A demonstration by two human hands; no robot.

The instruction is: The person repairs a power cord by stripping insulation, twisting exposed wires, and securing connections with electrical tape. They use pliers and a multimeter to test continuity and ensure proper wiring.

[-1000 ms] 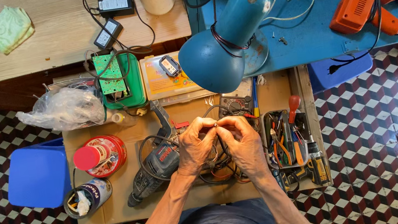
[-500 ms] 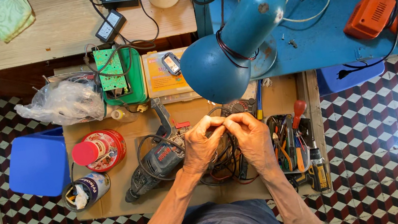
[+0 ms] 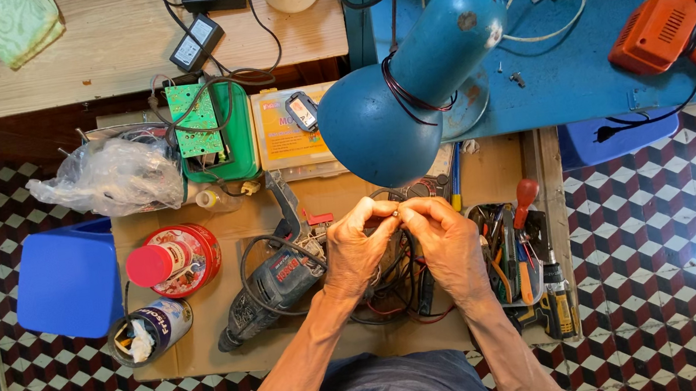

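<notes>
Blue desk [image 3: 616, 74], upper right of the frame, cut off at the top edge; orange power tool [image 3: 668, 28] on it, partly out of frame. Wooden desk [image 3: 85, 69], upper left. Blue lamp [image 3: 409, 82], centre top, its shade hiding part of the low board behind it. Blue stool [image 3: 66, 279], left. Power drill [image 3: 275, 288], lower centre, its cord looping into a tangle of wires [image 3: 400, 291] mostly hidden under the hands. Left hand [image 3: 356, 247] and right hand [image 3: 446, 241], centre, fingertips pinched together on a small part [image 3: 397, 212] too tiny to identify, just below the lamp shade. Against the half-second-earlier frame: hands and part unchanged in pose; view shifted slightly.
</notes>
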